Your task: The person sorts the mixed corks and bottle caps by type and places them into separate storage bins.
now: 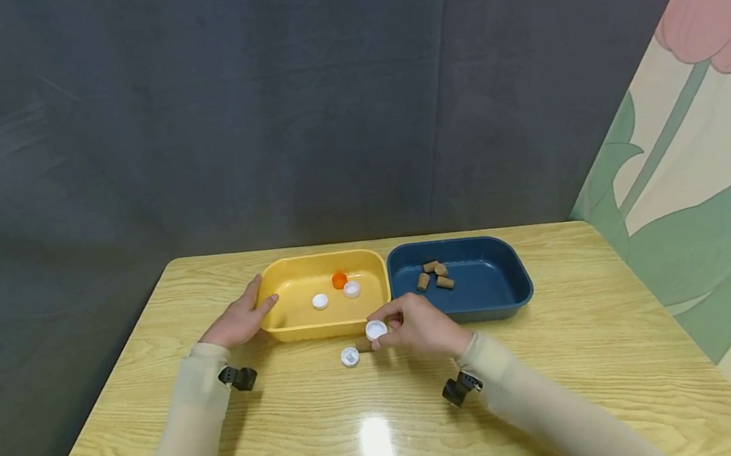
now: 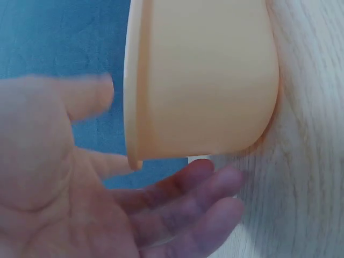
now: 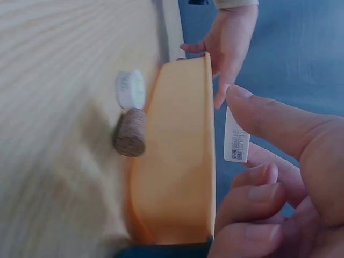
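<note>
My right hand (image 1: 417,323) pinches a white bottle cap (image 1: 376,330) between thumb and forefinger, just over the front rim of the yellow tray (image 1: 296,332). Print on the cap (image 3: 235,141) shows in the right wrist view. On the table below lie another white cap (image 1: 349,356) and a cork (image 3: 130,133), side by side. My left hand (image 1: 239,321) is at the yellow tray's left end, thumb above the rim and loosely straight fingers beside the outer wall. Inside that tray are two white caps (image 1: 320,301) and an orange cap (image 1: 340,280).
A dark blue tray (image 1: 511,300) stands against the yellow tray's right side, with several corks (image 1: 446,283) in it. Both trays sit near the back of the wooden table (image 1: 305,425). A dark grey curtain (image 1: 302,116) hangs behind, and a flower-painted wall (image 1: 722,223) is at the right.
</note>
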`<state>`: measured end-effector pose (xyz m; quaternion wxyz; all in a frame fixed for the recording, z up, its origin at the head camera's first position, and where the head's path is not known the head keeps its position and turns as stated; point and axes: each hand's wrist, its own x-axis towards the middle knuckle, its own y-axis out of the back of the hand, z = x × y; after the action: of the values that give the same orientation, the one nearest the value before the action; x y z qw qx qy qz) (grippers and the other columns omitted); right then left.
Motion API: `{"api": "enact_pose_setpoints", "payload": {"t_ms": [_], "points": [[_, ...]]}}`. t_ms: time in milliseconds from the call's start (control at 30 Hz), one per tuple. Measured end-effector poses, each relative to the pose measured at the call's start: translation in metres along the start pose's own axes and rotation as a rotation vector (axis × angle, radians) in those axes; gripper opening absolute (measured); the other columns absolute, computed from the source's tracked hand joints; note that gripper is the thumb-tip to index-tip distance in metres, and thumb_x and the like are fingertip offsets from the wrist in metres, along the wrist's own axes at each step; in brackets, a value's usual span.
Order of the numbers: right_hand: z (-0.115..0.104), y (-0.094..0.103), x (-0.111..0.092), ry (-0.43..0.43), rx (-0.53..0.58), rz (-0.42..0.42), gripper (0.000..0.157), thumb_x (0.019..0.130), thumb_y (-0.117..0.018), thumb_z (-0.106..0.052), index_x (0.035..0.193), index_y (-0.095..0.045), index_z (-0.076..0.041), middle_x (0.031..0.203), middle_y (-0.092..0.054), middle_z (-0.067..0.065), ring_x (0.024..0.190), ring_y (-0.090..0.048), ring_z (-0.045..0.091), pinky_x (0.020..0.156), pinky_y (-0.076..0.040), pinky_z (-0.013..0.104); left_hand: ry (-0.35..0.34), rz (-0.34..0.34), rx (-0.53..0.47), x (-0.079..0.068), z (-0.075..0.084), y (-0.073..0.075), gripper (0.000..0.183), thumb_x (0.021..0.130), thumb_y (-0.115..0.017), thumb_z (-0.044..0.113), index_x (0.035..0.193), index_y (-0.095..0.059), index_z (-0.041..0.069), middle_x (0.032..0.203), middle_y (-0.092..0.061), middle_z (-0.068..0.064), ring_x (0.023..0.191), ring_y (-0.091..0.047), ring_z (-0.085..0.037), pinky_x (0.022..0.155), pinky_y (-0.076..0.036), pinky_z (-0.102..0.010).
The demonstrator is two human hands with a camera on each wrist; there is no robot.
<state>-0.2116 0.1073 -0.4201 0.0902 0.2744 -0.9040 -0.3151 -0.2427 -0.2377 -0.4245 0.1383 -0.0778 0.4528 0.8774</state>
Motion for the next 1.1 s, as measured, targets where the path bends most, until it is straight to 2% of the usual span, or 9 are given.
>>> {"api": "enact_pose_setpoints", "payload": {"t_ms": [100, 200, 267, 333, 400, 533, 700, 933, 1100], "points": [[-0.002, 0.005, 0.004, -0.003, 0.014, 0.009, 0.039, 0.082, -0.084, -0.022, 0.117, -0.075, -0.007, 0.067, -0.057, -0.002, 0.061, -0.047, 0.011, 0.057, -0.038, 0.023, -0.01, 0.047, 0.007, 0.001, -0.001, 0.0, 0.066, 0.11, -0.029, 0.035, 0.159, -0.004, -0.002, 0.158, -0.022, -0.032, 0.144, -0.027, -0.049, 0.115, -0.025, -0.061], [-0.004, 0.01, 0.009, -0.013, 0.021, 0.017, 0.041, 0.083, -0.084, -0.022, 0.119, -0.074, -0.007, 0.066, -0.056, -0.001, 0.059, -0.045, 0.011, 0.056, -0.038, 0.024, -0.014, 0.095, 0.002, 0.002, -0.003, 0.0, 0.055, 0.109, -0.026, 0.022, 0.158, -0.014, -0.002, 0.151, -0.038, -0.032, 0.137, -0.041, -0.046, 0.111, -0.032, -0.06], [-0.006, 0.013, 0.011, -0.022, 0.026, 0.024, 0.04, 0.083, -0.083, -0.023, 0.12, -0.074, -0.009, 0.066, -0.056, 0.0, 0.058, -0.044, 0.011, 0.056, -0.037, 0.024, -0.014, 0.117, 0.001, 0.003, -0.004, 0.0, 0.053, 0.108, -0.024, 0.019, 0.157, -0.018, -0.002, 0.143, -0.047, -0.031, 0.128, -0.05, -0.042, 0.106, -0.039, -0.058], [-0.007, 0.015, 0.014, -0.027, 0.024, 0.036, 0.038, 0.084, -0.083, -0.023, 0.119, -0.074, -0.011, 0.066, -0.055, 0.0, 0.058, -0.044, 0.012, 0.056, -0.037, 0.024, -0.02, 0.134, -0.002, 0.003, -0.004, 0.0, 0.052, 0.107, -0.023, 0.016, 0.156, -0.021, -0.001, 0.127, -0.058, -0.028, 0.107, -0.06, -0.036, 0.094, -0.046, -0.053], [-0.008, 0.017, 0.018, -0.026, 0.025, 0.046, 0.036, 0.084, -0.082, -0.022, 0.118, -0.075, -0.011, 0.066, -0.054, 0.001, 0.057, -0.043, 0.012, 0.055, -0.036, 0.024, -0.026, 0.146, -0.012, 0.003, -0.006, -0.001, 0.051, 0.106, -0.024, 0.014, 0.155, -0.022, -0.001, 0.108, -0.062, -0.023, 0.086, -0.06, -0.029, 0.079, -0.048, -0.045], [-0.01, 0.021, 0.028, -0.031, -0.003, 0.065, 0.035, 0.084, -0.083, -0.026, 0.116, -0.076, -0.014, 0.064, -0.052, 0.001, 0.056, -0.043, 0.013, 0.054, -0.034, 0.025, -0.036, 0.165, -0.018, 0.006, -0.011, -0.005, 0.05, 0.106, -0.024, 0.013, 0.155, -0.022, 0.001, 0.089, -0.058, -0.016, 0.066, -0.052, -0.022, 0.064, -0.044, -0.036], [-0.014, 0.026, 0.04, -0.037, -0.028, 0.078, 0.038, 0.085, -0.082, -0.028, 0.119, -0.075, -0.013, 0.061, -0.052, 0.004, 0.052, -0.039, 0.015, 0.052, -0.031, 0.026, -0.068, 0.177, 0.031, 0.008, -0.013, -0.009, 0.05, 0.106, -0.025, 0.01, 0.155, -0.019, -0.001, 0.102, -0.063, -0.021, 0.075, -0.056, -0.023, 0.072, -0.046, -0.04], [-0.018, 0.026, 0.051, -0.054, -0.045, 0.092, 0.04, 0.085, -0.082, -0.031, 0.12, -0.075, -0.014, 0.063, -0.052, 0.004, 0.051, -0.036, 0.014, 0.051, -0.029, 0.026, -0.086, 0.172, 0.087, 0.005, -0.008, -0.012, 0.052, 0.105, -0.025, 0.007, 0.156, -0.016, -0.004, 0.083, -0.061, -0.014, 0.065, -0.054, -0.021, 0.073, -0.047, -0.042], [-0.019, 0.025, 0.056, -0.089, -0.022, 0.091, 0.039, 0.085, -0.082, -0.031, 0.12, -0.075, -0.015, 0.064, -0.053, 0.006, 0.053, -0.038, 0.016, 0.052, -0.03, 0.027, -0.099, 0.197, 0.102, 0.004, -0.009, -0.012, 0.051, 0.106, -0.025, 0.008, 0.155, -0.019, -0.005, 0.108, -0.066, -0.026, 0.082, -0.061, -0.026, 0.082, -0.049, -0.047]]}}
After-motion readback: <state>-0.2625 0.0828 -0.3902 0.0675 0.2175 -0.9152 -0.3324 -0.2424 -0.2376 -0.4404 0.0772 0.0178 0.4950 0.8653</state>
